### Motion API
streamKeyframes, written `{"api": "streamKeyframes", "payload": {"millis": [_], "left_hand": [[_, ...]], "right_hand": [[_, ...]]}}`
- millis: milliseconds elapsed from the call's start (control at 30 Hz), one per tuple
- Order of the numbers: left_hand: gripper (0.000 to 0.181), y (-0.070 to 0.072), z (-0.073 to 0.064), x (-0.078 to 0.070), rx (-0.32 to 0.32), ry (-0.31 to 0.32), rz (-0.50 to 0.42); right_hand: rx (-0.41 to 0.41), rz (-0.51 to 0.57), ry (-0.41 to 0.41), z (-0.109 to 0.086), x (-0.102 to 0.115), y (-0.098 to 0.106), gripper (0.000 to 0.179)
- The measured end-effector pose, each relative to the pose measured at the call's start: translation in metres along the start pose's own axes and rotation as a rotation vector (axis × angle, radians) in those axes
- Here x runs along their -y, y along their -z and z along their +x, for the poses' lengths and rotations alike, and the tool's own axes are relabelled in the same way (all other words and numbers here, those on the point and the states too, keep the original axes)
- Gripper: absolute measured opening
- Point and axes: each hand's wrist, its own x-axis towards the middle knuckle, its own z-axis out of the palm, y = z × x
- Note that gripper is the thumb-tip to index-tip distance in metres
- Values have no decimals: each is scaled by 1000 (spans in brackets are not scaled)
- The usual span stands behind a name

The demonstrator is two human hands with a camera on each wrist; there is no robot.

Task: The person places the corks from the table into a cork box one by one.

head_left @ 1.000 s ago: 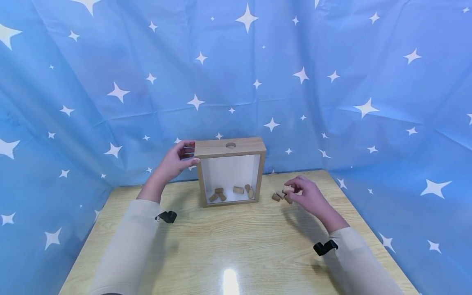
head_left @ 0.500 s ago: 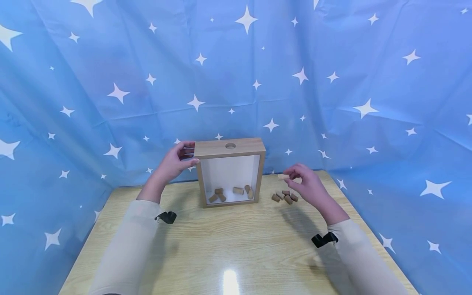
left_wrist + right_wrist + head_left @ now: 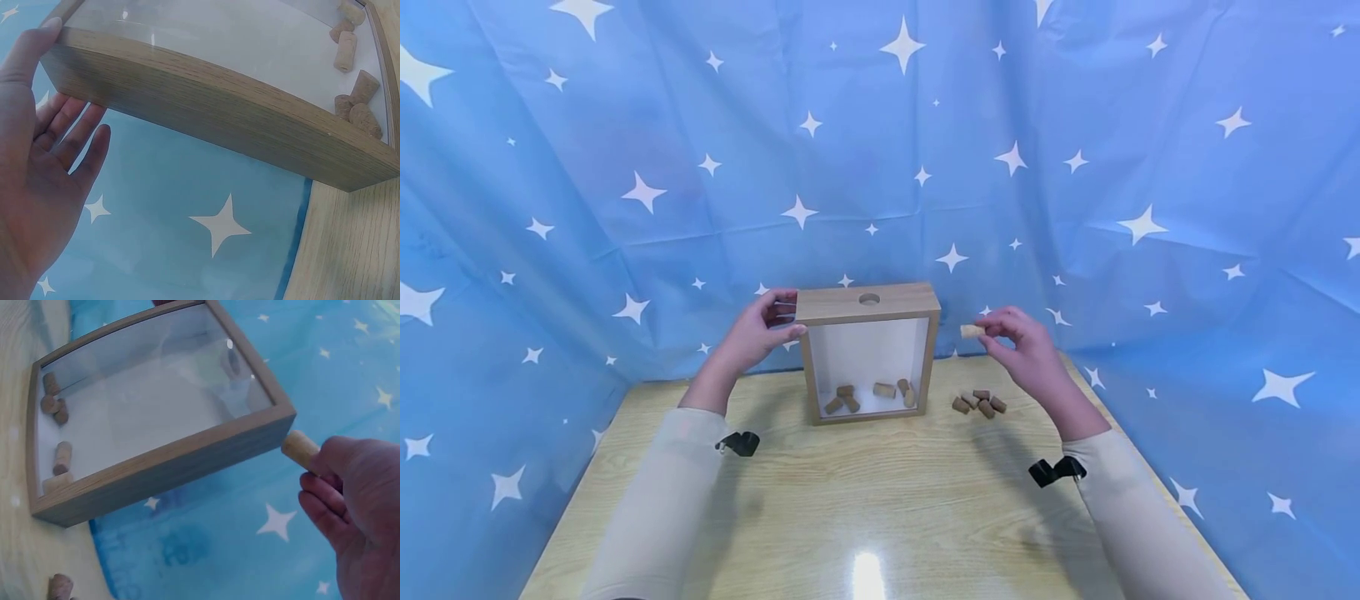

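A wooden box frame with a clear front and a round hole in its top stands upright on the table. Several corks lie inside along its bottom. My left hand grips the box's upper left corner, thumb at the front edge and fingers behind, as the left wrist view also shows. In my right hand a pale cork is pinched between thumb and fingers, raised above the table to the right of the box. The right wrist view has this cork beside the box's upper corner.
Several loose corks lie in a small cluster on the table right of the box. The light wooden table reaches back to a blue curtain with white stars, which hangs close behind the box and along both sides.
My right hand has picked up the cork from the cluster, lifting it up and slightly left towards the box's upper right side. The left hand and the box have stayed in place.
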Motion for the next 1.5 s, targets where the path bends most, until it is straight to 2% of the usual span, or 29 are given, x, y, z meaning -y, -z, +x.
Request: {"api": "streamKeyframes", "payload": {"millis": [200, 367, 567, 667, 867, 1000, 1267, 1500], "left_hand": [[77, 0, -1, 1, 2, 4, 5], [77, -1, -2, 1, 2, 7, 6], [75, -1, -2, 1, 1, 2, 0], [75, -1, -3, 2, 1, 0, 2], [76, -1, -3, 3, 1, -6, 9], [75, -1, -3, 3, 1, -8, 2], [75, 0, -2, 0, 4, -9, 0], [75, 0, -1, 1, -1, -9, 8]], "right_hand": [[-38, 94, -49, 9, 14, -1, 20], [-63, 84, -98, 17, 24, -2, 19], [-82, 88, -59, 30, 30, -9, 18], [-87, 123, -42, 38, 35, -13, 19], [-89, 186, -64, 53, 40, -22, 20], [-64, 178, -66, 64, 43, -29, 20], [9, 147, -2, 90, 53, -44, 17], [83, 55, 11, 107, 62, -57, 18]]}}
